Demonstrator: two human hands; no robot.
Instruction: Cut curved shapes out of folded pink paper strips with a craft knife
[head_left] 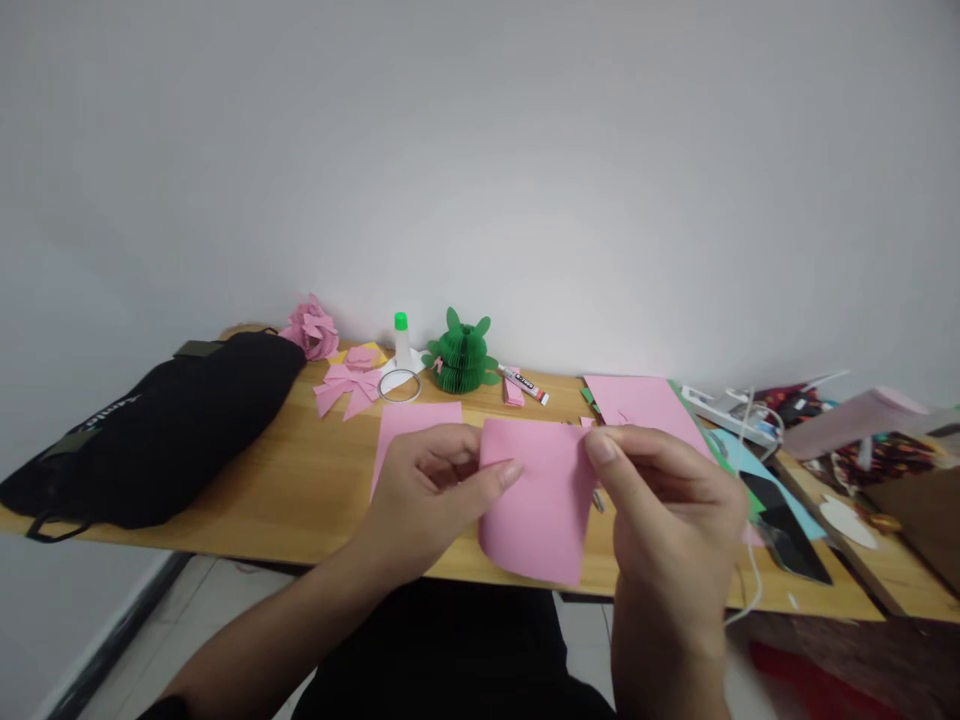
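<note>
A pink paper piece [538, 500] is held up over the front edge of the wooden table [300, 480]. My left hand [427, 495] pinches its left edge with thumb and fingers. My right hand [664, 505] pinches its upper right corner. The paper curls down toward me. A second pink sheet [409, 425] lies flat on the table behind my left hand, and a third pink sheet [645, 405] lies behind my right hand.
A black bag [157, 430] lies at the left. Along the wall stand a pink paper flower [311, 328], pink bows [349, 385], a glue bottle [402, 340], a green paper cactus [461, 355] and a glue tube [525, 384]. Cables, a power strip [727, 408] and clutter fill the right.
</note>
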